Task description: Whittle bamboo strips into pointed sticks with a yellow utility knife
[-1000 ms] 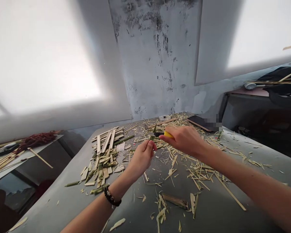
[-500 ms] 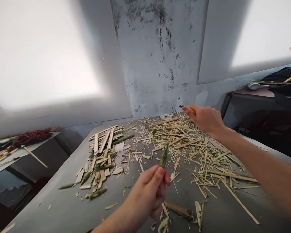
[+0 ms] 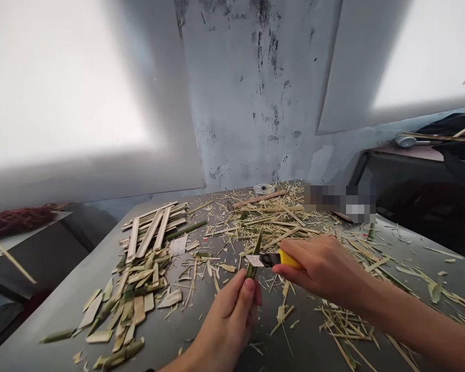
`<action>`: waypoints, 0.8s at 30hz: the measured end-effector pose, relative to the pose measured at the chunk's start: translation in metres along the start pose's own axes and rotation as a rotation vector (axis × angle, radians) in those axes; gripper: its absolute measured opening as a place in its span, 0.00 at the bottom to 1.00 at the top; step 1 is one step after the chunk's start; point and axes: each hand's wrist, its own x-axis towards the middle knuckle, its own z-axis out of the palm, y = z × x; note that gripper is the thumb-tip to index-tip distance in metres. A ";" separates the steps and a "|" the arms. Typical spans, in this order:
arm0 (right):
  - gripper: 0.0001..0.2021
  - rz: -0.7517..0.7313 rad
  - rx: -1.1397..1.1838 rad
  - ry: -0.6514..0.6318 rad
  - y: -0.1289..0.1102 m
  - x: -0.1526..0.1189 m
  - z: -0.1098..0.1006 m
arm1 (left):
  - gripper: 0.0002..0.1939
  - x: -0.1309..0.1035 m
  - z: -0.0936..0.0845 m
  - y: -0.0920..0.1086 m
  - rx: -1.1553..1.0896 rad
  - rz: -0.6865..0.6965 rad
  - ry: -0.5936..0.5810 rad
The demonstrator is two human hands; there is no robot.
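Hands (image 3: 232, 310) (image 3: 318, 263) hold green strip (image 3: 253, 268) and yellow knife (image 3: 290, 259) between them.

Pale light glows through the left window (image 3: 62, 77) and the right window (image 3: 434, 51), and between them the bluish wall (image 3: 236, 103) is blotched with black stains. Dark side tables (image 3: 34, 237) flank the grey counter (image 3: 73, 289) at both ends.

1 head-worn view, facing forward and down, fairly near
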 end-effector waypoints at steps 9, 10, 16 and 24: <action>0.24 -0.021 -0.139 0.005 -0.002 0.003 0.002 | 0.29 0.009 -0.017 -0.021 0.221 0.059 0.045; 0.24 -0.035 -0.191 0.017 -0.001 0.004 0.002 | 0.29 0.010 -0.017 -0.021 0.219 0.047 0.043; 0.28 0.210 -0.519 -0.022 0.049 0.007 -0.013 | 0.32 0.007 -0.015 -0.015 0.230 -0.044 -0.072; 0.26 0.509 -0.435 0.150 0.074 -0.004 -0.053 | 0.32 0.002 -0.017 -0.017 0.182 -0.049 -0.077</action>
